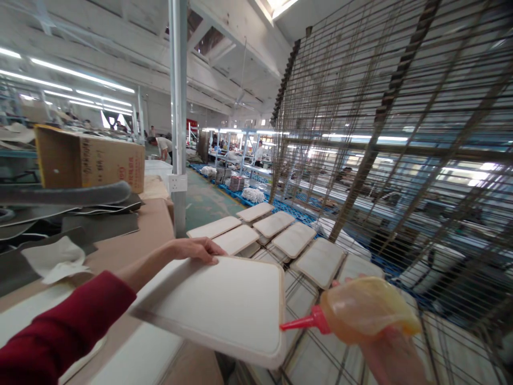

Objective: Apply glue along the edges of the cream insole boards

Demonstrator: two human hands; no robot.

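Note:
My left hand [198, 250] grips the far edge of a white rounded-corner panel [224, 305], thumb on top and fingers over the rim. The panel is tilted, with a beige border along its edge. In my right hand [390, 347] is a squeeze bottle [366, 309] of amber liquid, lying sideways with its red nozzle [300, 323] pointing left. The nozzle tip meets the panel's right edge near the front corner. Part of my right hand is hidden behind the bottle.
Similar white panels [294, 239] lie on a wire rack beyond and to the right. Tall wire rack frames [360, 107] lean up at right. At left, a cardboard box [112, 163] and dark sheets [100, 227] rest on a brown-topped table [154, 216]. A metal post [179, 107] stands ahead.

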